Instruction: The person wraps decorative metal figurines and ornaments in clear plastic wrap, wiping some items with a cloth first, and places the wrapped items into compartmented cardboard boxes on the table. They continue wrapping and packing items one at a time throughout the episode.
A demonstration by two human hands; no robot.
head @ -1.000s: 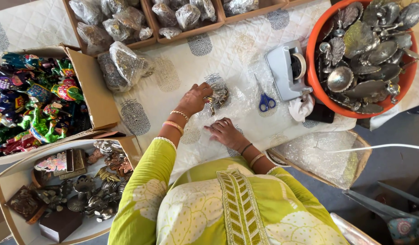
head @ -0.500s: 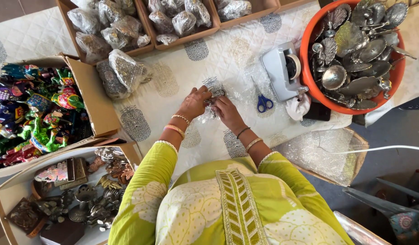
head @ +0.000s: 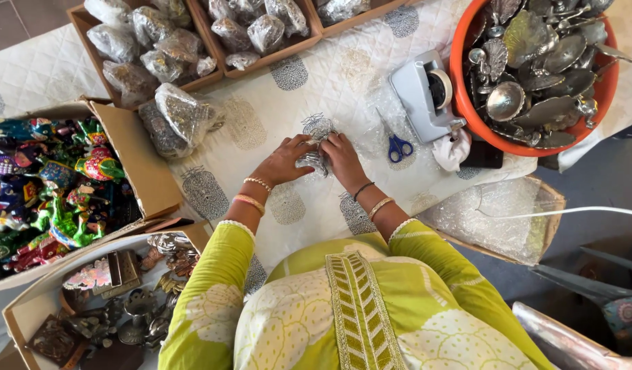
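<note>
The left hand (head: 282,162) and right hand (head: 343,157) are both curled around a small bubble-wrapped piece (head: 316,159) on the printed worktop (head: 275,116), fingers closed on it; its long axis seems to run from 12 to 6 o'clock, though the wrap blurs it. Blue-handled scissors (head: 398,145) lie near at 3 o'clock, with a tape dispenser (head: 425,96) and orange tub (head: 460,103) beyond. Bare cloth lies open towards 12 o'clock, up to the wooden tray (head: 261,65).

Quilted printed cloth (head: 330,89) bears scissors (head: 397,145), tape dispenser (head: 424,96), orange tub (head: 460,82).
</note>
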